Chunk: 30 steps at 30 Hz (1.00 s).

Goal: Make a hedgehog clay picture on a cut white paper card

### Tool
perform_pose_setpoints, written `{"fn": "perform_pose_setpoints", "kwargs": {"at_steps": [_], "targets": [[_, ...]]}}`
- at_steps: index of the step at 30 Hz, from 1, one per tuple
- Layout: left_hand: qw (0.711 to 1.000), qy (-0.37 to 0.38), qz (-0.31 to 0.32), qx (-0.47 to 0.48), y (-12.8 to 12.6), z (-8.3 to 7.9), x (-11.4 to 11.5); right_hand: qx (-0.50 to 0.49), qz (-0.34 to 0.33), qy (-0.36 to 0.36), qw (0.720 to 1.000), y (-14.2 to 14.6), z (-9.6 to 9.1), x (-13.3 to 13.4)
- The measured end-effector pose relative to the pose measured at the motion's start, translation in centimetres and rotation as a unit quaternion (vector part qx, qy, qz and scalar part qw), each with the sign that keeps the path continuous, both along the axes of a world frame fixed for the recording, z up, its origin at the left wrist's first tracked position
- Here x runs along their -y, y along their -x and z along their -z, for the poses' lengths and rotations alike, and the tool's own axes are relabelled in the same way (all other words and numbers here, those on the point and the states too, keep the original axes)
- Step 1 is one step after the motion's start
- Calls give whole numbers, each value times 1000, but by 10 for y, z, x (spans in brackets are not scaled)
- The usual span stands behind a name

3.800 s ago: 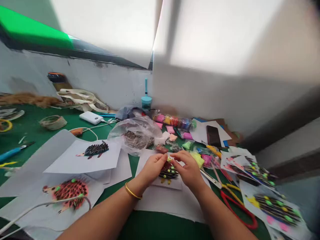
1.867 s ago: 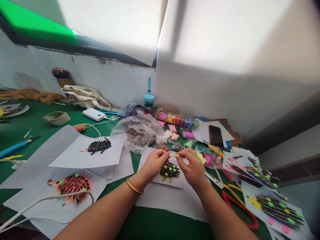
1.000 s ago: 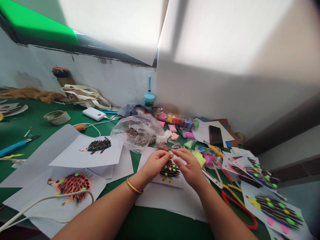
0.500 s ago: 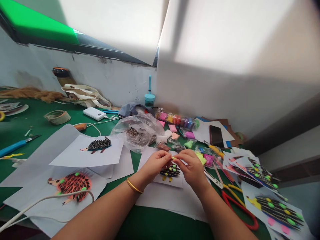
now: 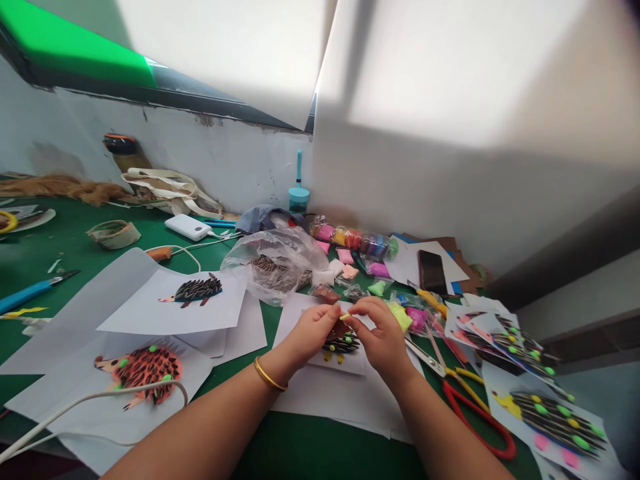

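Note:
A small bit of yellow modelling clay (image 5: 345, 317) is pinched between the fingertips of my left hand (image 5: 316, 331) and my right hand (image 5: 379, 333), which almost meet. Just below them lies a white sheet with a hedgehog picture (image 5: 341, 343), its back made of dark striped seeds with green and yellow clay dots and its feet yellow. My hands hide part of that picture. More white paper (image 5: 345, 400) is spread under it. To the right of my right hand sits a lump of bright yellow clay (image 5: 400, 316).
Red-and-yellow-handled scissors (image 5: 463, 393) lie by my right forearm. Finished hedgehog pictures (image 5: 557, 420) are stacked at right; others (image 5: 145, 373) lie at left under a white cable (image 5: 75, 403). Behind are a plastic bag of seeds (image 5: 275, 267), clay packets (image 5: 345, 255) and a phone (image 5: 432, 272).
My fingers have shifted slightly around the yellow clay, and the right fingertips have lifted and parted a little. The things on the table stay where they were.

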State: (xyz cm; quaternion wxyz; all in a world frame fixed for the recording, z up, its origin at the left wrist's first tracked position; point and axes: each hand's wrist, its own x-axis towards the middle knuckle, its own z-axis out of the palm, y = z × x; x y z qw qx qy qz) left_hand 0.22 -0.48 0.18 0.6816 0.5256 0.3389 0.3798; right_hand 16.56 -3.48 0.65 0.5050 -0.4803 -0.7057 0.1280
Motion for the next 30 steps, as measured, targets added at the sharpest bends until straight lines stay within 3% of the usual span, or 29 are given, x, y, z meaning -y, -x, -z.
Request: {"fn": "perform_pose_setpoints", "kwargs": {"at_steps": [3,8,15,19,25,30], "targets": [[1000,10,9,10,0,-1,0,50,2,-3,999,-3,-2,-1],[998,56,-35,24,1,0,-5,63,-27,11,998,-6,-1,-2],[1000,3,-7,-23,2,-1,-4,43,-16,15,999,-4,3,-4],[999,14,6,-28,2,-1,-4,48,-10,-1,999,-5,2,-4],[996,34,-84,-18,4,2,-11,-52,27,-9,998,-11,-5,-2],[996,16,-74,-40,1,3,-8,-14,-2,2,1000,-10,-2,-2]]}}
